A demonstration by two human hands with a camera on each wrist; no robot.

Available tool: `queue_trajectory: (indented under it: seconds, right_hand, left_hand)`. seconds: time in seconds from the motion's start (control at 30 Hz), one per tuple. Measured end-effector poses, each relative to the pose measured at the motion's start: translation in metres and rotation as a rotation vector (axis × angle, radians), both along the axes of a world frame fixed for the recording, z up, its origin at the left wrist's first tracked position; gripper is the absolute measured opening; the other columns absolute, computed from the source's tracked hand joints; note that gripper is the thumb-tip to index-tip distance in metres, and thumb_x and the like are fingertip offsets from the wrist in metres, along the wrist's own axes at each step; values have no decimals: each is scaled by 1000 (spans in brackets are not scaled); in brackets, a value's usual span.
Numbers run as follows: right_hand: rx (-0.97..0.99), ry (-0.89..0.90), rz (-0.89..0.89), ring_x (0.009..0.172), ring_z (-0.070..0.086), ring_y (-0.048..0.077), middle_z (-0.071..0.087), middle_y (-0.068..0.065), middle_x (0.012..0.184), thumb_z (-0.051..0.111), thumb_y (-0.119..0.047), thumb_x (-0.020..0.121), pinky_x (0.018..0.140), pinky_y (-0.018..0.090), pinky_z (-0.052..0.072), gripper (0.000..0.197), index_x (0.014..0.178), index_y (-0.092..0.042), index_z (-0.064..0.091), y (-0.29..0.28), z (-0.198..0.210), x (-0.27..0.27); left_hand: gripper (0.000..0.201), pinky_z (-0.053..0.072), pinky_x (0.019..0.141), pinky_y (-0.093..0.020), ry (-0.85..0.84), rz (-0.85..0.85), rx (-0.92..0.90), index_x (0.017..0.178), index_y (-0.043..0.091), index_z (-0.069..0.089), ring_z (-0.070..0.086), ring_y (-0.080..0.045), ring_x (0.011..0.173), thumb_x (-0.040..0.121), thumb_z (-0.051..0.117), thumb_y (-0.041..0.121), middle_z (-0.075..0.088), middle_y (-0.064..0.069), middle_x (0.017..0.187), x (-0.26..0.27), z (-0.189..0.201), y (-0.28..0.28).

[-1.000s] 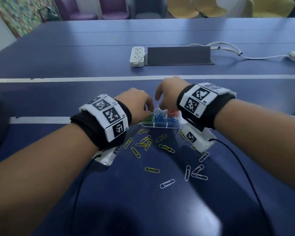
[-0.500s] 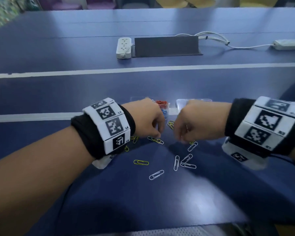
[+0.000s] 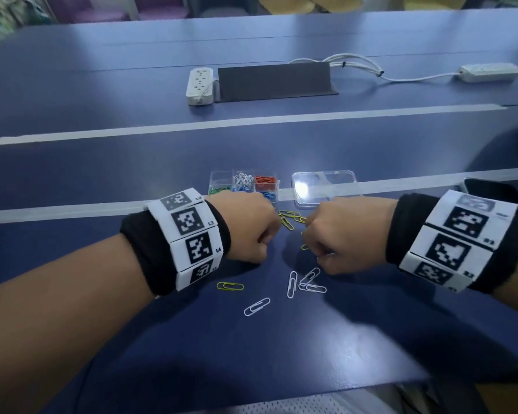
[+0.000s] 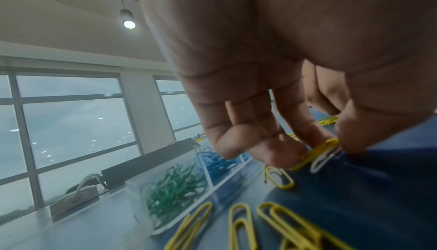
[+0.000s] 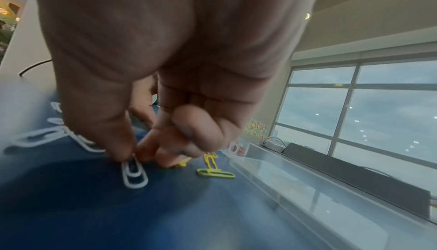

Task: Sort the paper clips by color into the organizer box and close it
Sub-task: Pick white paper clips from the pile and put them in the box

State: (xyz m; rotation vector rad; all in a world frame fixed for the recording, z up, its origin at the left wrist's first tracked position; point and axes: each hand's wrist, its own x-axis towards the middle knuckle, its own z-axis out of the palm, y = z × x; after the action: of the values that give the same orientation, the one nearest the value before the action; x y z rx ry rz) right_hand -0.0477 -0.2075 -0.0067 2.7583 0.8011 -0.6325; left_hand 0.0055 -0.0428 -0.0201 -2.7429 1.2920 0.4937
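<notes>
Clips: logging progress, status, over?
Left hand pinching a yellow clip; right hand pinching a white clip. Box open, lid beside. Nothing blocking.

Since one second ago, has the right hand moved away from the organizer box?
Yes. The right hand came off the organizer box toward the person, down to the loose clips on the table.

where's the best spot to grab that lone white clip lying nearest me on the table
Probably one rounded end of the white paper clip, pinched from above with thumb and fingertip. It lies flat on the table, apart from the other clips, so nothing blocks the approach; tipping an end up should give a grip on the thin wire.
</notes>
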Motion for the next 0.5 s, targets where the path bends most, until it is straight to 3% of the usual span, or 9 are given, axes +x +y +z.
queue_trajectory:
  seconds: [0.13, 0.27, 0.4, 0.5]
  right_hand:
    - [23, -33, -29, 78, 61, 31, 64, 6, 91, 51, -27, 77, 60, 31, 47, 13, 74, -16, 57, 0, -3, -4]
    - [77, -1, -42, 74, 59, 30, 64, 7, 85, 52, -25, 75, 64, 35, 52, 11, 67, -20, 48, 1, -2, -9]
    - [241, 17, -58, 70, 48, 19, 63, -1, 78, 52, -20, 77, 69, 33, 48, 6, 82, -21, 56, 5, 4, -14]
    - [188, 12, -23, 85, 55, 25, 63, 0, 98, 47, -23, 87, 77, 34, 48, 16, 99, -24, 57, 11, 1, -19]
  left_hand:
    - [7, 52, 72, -35, 41, 25, -48, 67, 25, 53, 54, -19, 80, 74, 55, 25, 51, 6, 86, -1, 0, 4]
    - [7, 46, 75, -28, 111, 72, -152, 68, 23, 55, 46, -12, 71, 74, 59, 21, 54, 4, 84, 0, 3, 9]
    - [9, 39, 64, -20, 105, 77, -248, 67, 25, 54, 46, -1, 58, 73, 59, 21, 53, 11, 64, -8, 7, 15]
    - [4, 47, 70, -27, 37, 5, -168, 72, 27, 55, 40, -7, 64, 75, 57, 25, 42, 15, 64, -16, 8, 17]
